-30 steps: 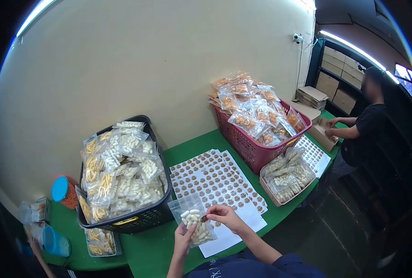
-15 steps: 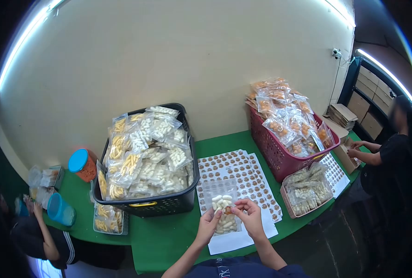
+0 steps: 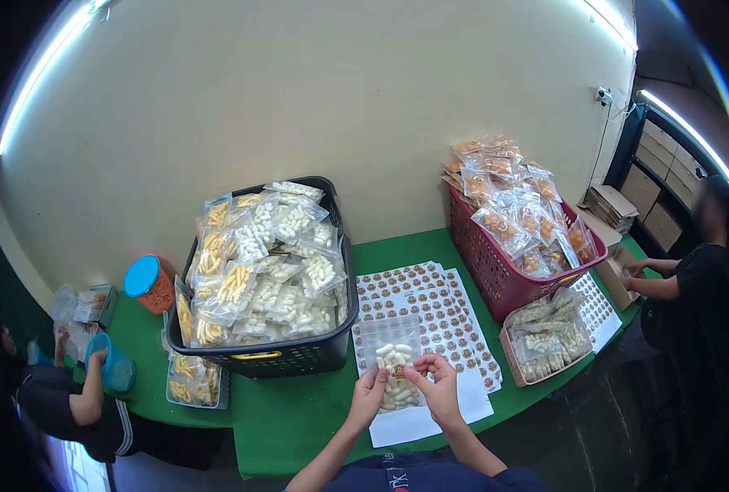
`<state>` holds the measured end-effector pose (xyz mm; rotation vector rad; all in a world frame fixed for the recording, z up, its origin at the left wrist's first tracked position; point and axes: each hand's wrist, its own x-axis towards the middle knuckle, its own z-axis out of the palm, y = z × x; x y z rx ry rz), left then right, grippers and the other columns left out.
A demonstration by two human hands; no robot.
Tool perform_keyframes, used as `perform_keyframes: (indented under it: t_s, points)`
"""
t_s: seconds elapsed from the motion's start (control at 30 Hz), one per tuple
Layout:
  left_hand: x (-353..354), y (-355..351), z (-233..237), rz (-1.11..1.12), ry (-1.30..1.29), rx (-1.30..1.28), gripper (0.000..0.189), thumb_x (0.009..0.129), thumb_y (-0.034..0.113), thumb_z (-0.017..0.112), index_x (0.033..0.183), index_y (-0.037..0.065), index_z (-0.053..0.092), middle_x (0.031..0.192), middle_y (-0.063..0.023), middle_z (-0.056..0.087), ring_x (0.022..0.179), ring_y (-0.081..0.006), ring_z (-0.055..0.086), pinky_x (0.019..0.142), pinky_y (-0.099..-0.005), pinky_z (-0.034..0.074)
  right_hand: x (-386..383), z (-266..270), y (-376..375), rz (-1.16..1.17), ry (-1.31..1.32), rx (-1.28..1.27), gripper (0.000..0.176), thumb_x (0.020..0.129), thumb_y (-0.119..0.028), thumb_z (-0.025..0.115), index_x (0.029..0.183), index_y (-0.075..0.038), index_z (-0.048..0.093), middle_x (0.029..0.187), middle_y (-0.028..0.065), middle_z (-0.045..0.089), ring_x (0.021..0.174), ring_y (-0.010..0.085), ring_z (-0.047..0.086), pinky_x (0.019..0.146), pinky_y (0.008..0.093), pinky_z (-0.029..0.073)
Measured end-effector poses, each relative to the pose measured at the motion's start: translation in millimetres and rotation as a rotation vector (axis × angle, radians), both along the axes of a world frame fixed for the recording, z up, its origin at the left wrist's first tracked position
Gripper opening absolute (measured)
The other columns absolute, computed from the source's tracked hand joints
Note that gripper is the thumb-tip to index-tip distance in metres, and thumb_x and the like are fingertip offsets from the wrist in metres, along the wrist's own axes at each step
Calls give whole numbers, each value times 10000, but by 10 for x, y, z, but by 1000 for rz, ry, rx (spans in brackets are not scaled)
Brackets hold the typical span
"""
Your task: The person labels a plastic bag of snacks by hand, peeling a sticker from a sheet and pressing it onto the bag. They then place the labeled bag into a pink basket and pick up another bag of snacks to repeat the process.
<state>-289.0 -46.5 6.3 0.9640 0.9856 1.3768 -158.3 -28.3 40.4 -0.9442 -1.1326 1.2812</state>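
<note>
A clear zip bag (image 3: pixel 393 334) of white, pellet-like snack pieces is in front of me, over the sticker sheets. My left hand (image 3: pixel 367 398) grips its left edge, with the thumb on the front. A small round brown sticker (image 3: pixel 399 371) lies against the middle of the bag. My right hand (image 3: pixel 436 394) is closed at the sticker's right edge, thumb and fingertips together on it. Beneath and behind the bag are printed sheets of round stickers (image 3: pixel 454 328) and a blank white sheet (image 3: pixel 467 402).
A black basket (image 3: pixel 299 357) heaped with snack bags stands left, a maroon basket (image 3: pixel 495 275) of orange-snack bags right. Beside it is a small basket (image 3: pixel 545 373) of bags. A blue-lidded tub (image 3: pixel 143 277) and blue container (image 3: pixel 118 373) stand left. People work at both sides.
The sticker has shifted slightly left on the bag, and my right fingers have moved with it. My left thumb is now close to it. The person at left has reached into the blue container.
</note>
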Motion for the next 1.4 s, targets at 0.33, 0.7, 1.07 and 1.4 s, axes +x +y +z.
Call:
perform_keyframes:
  t_s: [0.33, 0.7, 1.07, 1.4]
  points:
    - [-35, -2, -21, -5, -4, -18, 343, 919, 250, 415, 1097, -35, 480, 991, -71, 568, 871, -97, 540, 764, -229, 440, -8, -33, -11, -13, 28, 0, 170, 716, 31, 642, 805, -27, 510, 760, 9, 535, 702, 56, 471, 649, 183, 381]
    - [-62, 5, -19, 19, -1, 20, 365, 913, 274, 431, 1105, -29, 493, 973, -57, 573, 854, -85, 524, 756, -218, 423, -74, -41, 27, -21, -28, 41, 152, 719, 20, 643, 787, -31, 517, 769, 8, 533, 699, 54, 462, 655, 193, 380]
    - [28, 113, 1, -71, 86, -5, 344, 914, 251, 430, 1092, -35, 498, 973, -60, 576, 856, -90, 532, 744, -215, 426, 82, -40, 71, -66, -38, 52, 156, 725, -7, 643, 831, -26, 530, 791, 9, 538, 759, 71, 484, 691, 212, 384]
    - [497, 296, 9, -100, 5, 9, 314, 917, 235, 427, 1073, -27, 504, 967, -58, 571, 850, -84, 517, 744, -217, 413, 499, -28, 207, -152, -111, 87, 160, 723, -12, 645, 824, -18, 521, 783, 12, 526, 739, 75, 481, 695, 211, 388]
